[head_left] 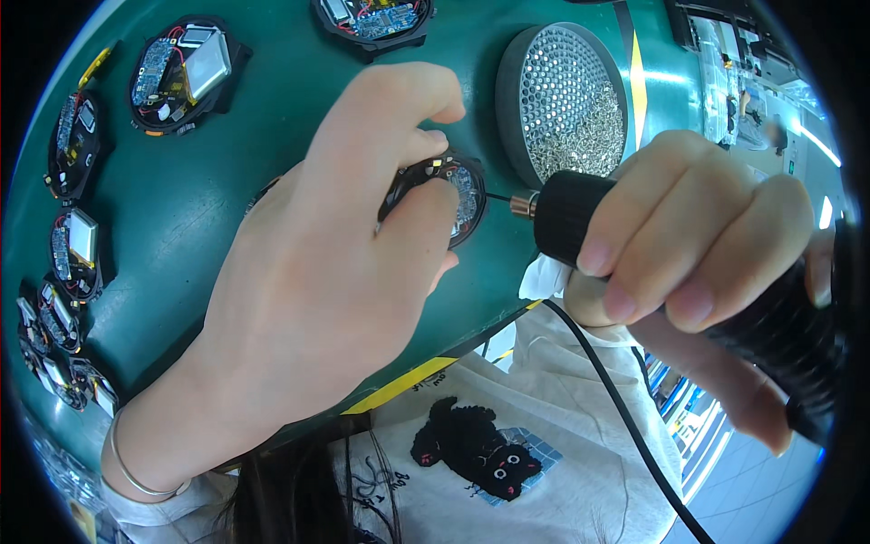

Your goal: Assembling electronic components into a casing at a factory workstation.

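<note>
The round device, black-rimmed with a circuit board showing, sits at the fingertips of my left hand, just beyond my bent index finger and thumb. Those fingers are curled in close around it, gripping its near side; I can't tell whether its underside touches the table.

My right hand is wrapped firmly round a thick black screwdriver, whose thin bit points left at the device's right edge. Whether the tip touches, I can't make out.

Just beyond the bit stands a round grey dish of small silvery pieces, leaving only a narrow gap between its wall and the device. Farther right runs a strip of yellow-and-black tape.

Toward me, the table's taped front edge passes below my left hand, and a black cable hangs past it. To my left there is a broad stretch of green surface, reaching to a column of similar devices along the far side.
</note>
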Motion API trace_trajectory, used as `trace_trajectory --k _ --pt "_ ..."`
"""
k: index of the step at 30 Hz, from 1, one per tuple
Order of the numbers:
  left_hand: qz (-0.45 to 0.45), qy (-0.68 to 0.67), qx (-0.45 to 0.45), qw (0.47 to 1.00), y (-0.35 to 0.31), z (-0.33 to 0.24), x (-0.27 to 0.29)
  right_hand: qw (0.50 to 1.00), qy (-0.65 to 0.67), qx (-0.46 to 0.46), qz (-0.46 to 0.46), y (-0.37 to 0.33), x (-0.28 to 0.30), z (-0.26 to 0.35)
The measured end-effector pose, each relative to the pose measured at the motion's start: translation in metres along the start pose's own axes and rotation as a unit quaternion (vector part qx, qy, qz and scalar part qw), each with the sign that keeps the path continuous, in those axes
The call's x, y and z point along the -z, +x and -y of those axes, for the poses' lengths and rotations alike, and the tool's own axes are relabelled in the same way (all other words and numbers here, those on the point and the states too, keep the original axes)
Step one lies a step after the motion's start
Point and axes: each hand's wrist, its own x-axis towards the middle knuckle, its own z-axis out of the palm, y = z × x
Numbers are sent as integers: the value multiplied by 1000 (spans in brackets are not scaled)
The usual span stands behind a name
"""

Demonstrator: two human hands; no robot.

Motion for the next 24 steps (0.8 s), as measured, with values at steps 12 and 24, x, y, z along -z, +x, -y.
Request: trace_trajectory --k 12,24 --pt "-14 57 -16 998 -7 0 -6 998 41 -4 50 -1 0 -6" --pt "56 91 -14 994 0 -4 1 999 43 21 -22 -15 61 -3"
